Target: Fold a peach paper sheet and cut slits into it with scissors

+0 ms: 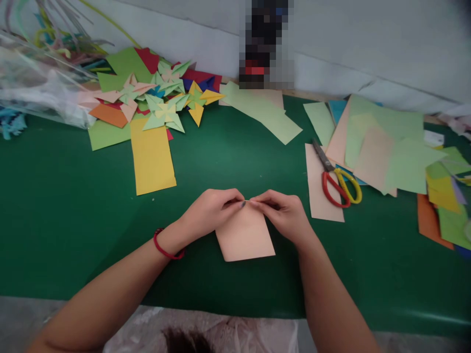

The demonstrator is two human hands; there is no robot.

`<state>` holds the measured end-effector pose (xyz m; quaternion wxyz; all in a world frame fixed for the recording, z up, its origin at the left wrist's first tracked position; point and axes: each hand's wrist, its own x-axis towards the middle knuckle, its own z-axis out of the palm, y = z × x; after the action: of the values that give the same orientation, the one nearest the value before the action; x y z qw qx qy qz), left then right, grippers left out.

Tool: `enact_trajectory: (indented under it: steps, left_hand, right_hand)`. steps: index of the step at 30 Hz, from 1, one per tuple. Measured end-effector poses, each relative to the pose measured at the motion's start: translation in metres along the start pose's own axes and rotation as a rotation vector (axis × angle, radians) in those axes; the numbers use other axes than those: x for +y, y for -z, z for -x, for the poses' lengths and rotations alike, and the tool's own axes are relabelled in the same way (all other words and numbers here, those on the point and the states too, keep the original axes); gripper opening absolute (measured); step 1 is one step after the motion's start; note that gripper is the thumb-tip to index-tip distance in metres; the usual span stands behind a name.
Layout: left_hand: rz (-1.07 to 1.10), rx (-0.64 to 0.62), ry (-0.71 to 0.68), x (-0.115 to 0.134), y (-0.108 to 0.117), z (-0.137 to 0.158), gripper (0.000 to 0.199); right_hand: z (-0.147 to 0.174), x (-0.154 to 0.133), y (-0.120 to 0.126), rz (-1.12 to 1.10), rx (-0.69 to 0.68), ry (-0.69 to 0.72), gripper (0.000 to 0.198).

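Peach paper sheet (246, 240) is at the centre of the frame, a bit below the middle, with its lower corners pointing at you. Your left hand (213, 208) and right hand (285, 213) both have a narrow fingertip pinch on its top edge, close beside each other. Likely risks: if your fingers pull unevenly, the edge could crease crooked or tear between the two pinches; the lower part isn't pinned by either hand, so the sheet could swivel if one pinch slips. Your fingers cover the pinched edge, so you can't tell here how well it lines up. Lesser risk: a wide sweep of your right arm could knock the scissors (334, 179), lying on a peach strip (317, 201) right of centre. Surface is a smooth green tabletop (91, 211), a little shiny lower right. Yellow sheet (152, 159) left of centre, folded paper stars (165, 115) heaped upper left, clear plastic bag (40, 88) at the far upper left. Pale green sheets (408, 166) overlap on the right, mixed coloured scraps (443, 196) at the right edge. Pale wall (368, 44) behind; pixelated block top centre, can't tell what's under it. Grey floor (22, 318) lower left.
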<state>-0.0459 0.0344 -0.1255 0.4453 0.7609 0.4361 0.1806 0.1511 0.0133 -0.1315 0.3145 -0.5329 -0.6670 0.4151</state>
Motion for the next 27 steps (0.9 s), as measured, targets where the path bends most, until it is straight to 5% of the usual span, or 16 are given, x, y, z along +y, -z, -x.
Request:
enact_trajectory:
  steps: [15, 27]
  left_hand:
    - [0.059, -0.096, -0.005, -0.003, 0.004, -0.003, 0.026]
    - [0.156, -0.062, 0.167, -0.004, 0.015, -0.003, 0.024]
  right_hand:
    - [0.000, 0.000, 0.003, 0.011, -0.021, 0.074, 0.006]
    - [0.000, 0.005, 0.010, 0.070, 0.102, 0.046, 0.007]
